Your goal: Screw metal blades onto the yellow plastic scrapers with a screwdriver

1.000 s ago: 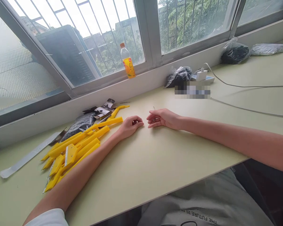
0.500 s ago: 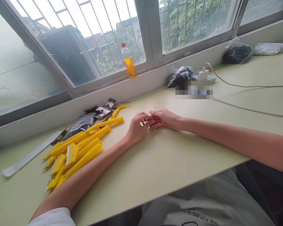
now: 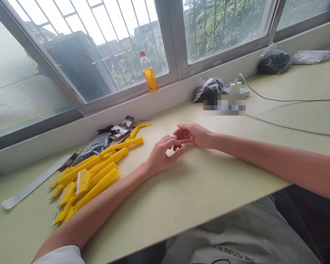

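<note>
Above the table, both hands meet near the middle of the view. My right hand (image 3: 196,135) is turned partly palm up, its fingers loosely cupped. A small, thin metal piece (image 3: 182,136) rests across those fingers; its exact kind is too small to make out. My left hand (image 3: 165,152) comes in from the left, its fingertips at the right hand's fingers. Its thumb stands apart from its bent fingers, and nothing shows between them. Close to my left forearm lies a pile of yellow scrapers (image 3: 93,172), some with pale blade edges.
Behind the scrapers are a black plastic packet (image 3: 95,146) and printed cards (image 3: 123,128). A pale flat strip (image 3: 35,182) lies far left. An orange-capped bottle (image 3: 149,75) stands on the sill. Bagged dark items (image 3: 209,90), a white charger (image 3: 235,87) and cables lie toward the back right.
The left thumb has come away from the right hand's fingers. My right hand has opened and turned up slightly; the thin metal piece, upright between the fingers before, now lies across them.
</note>
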Motion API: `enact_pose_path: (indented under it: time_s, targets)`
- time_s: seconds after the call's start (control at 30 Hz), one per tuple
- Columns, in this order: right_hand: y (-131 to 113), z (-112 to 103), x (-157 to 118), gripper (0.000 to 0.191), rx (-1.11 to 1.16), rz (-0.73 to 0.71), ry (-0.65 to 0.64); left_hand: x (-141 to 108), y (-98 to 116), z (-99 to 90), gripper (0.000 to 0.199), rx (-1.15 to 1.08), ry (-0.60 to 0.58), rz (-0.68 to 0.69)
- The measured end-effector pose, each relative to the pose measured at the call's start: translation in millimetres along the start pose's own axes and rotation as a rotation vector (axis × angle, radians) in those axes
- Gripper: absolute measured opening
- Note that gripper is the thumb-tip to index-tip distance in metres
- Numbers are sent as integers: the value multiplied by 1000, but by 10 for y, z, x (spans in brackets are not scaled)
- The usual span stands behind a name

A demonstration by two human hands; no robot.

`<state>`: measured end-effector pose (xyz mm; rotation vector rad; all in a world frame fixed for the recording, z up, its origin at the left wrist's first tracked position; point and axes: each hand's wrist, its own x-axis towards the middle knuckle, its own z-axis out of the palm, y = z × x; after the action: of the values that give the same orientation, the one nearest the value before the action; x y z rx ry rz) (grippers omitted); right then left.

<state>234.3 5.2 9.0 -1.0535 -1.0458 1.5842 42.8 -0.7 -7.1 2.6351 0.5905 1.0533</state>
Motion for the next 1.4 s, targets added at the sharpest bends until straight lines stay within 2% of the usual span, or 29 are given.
enact_pose_path:
  time_s: [0.07, 0.13, 0.27, 0.4, 0.6, 0.73, 0.9, 1.07, 1.27, 1.4]
  targets:
    - [2, -39, 26, 26, -15, -41, 35, 13, -6, 5, 20, 13, -95, 15]
    - [10, -69, 49, 25, -23, -71, 46, 23, -12, 6, 20, 41, -140, 10]
    - [22, -89, 77, 23, 23, -85, 54, 23, -12, 8, 26, 129, -135, -45]
    - [19, -80, 76, 19, 114, -52, 115, 20, -6, 12, 35, 200, -151, -127]
    - [-2, -78, 65, 20, 122, -27, 134, 9, -26, 2, 22, 71, -255, -142]
    - [2, -67, 53, 24, 38, -86, 95, -8, -53, 2, 22, 5, -245, -152]
    - [69, -14, -15, 31, -241, -255, 15, -20, -57, 22, 24, 50, -186, -181]
    - [133, 54, -81, 50, -361, -321, -103, -20, 8, 10, 34, 173, -28, -230]
    - [151, 141, -138, 65, -319, -336, -196, 16, -129, -35, 50, -149, 285, -435]
    - [193, 177, -168, 70, -382, -398, -230, 33, -218, -38, 51, -330, 350, -516]
